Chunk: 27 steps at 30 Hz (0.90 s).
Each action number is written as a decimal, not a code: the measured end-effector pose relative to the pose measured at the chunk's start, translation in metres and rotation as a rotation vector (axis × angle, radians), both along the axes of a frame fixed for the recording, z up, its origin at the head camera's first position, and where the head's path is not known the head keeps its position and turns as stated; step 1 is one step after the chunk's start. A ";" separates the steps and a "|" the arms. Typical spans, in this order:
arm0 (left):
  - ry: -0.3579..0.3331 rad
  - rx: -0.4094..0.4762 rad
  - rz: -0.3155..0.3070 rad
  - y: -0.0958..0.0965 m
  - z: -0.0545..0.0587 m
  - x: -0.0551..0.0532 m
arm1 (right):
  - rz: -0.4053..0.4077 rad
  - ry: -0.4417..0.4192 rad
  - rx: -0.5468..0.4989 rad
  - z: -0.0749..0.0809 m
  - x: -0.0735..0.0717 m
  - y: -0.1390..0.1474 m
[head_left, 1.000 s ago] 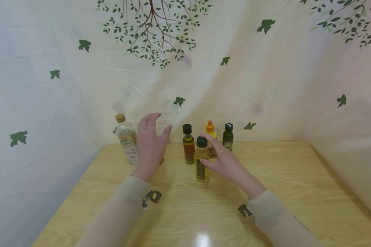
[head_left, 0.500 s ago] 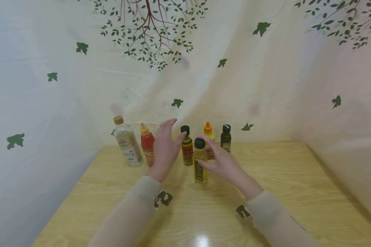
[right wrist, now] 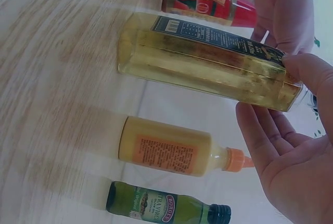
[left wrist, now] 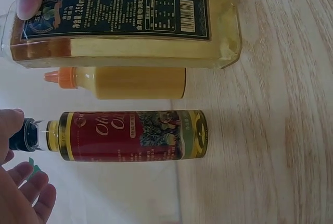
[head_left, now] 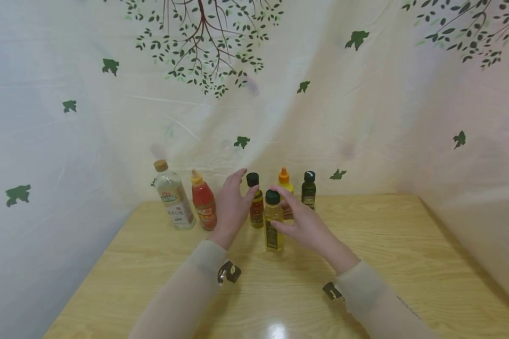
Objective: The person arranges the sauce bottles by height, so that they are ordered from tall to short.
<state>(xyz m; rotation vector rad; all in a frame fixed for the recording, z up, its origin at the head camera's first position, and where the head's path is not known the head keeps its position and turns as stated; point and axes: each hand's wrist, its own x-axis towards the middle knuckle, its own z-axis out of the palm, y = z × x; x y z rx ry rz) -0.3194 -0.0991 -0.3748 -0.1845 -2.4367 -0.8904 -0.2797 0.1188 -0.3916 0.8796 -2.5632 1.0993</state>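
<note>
Left hand (head_left: 232,207) nearer red-labelled bottle's (left wrist: 125,136) edge

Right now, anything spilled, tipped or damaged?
Nothing really stands out: no spill or damage shows on the table. The clear bottle and red sauce bottle slant left in the head view, likely just lens distortion. The pale oil bottle is forward of the others, but the right hand holds it.

The front oil bottle (left wrist: 156,52) looks clear, glossy — the wooden table (head_left: 275,296) smooth, shiny.
</note>
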 end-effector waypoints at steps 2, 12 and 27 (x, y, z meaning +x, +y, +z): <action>-0.003 0.004 -0.001 0.000 -0.001 0.000 | -0.001 -0.006 0.000 0.001 0.001 0.000; -0.007 0.030 -0.003 0.003 -0.005 -0.003 | 0.005 -0.001 0.002 0.001 0.001 0.000; -0.001 0.061 -0.024 0.004 -0.005 -0.004 | 0.006 0.001 -0.003 0.000 -0.001 0.000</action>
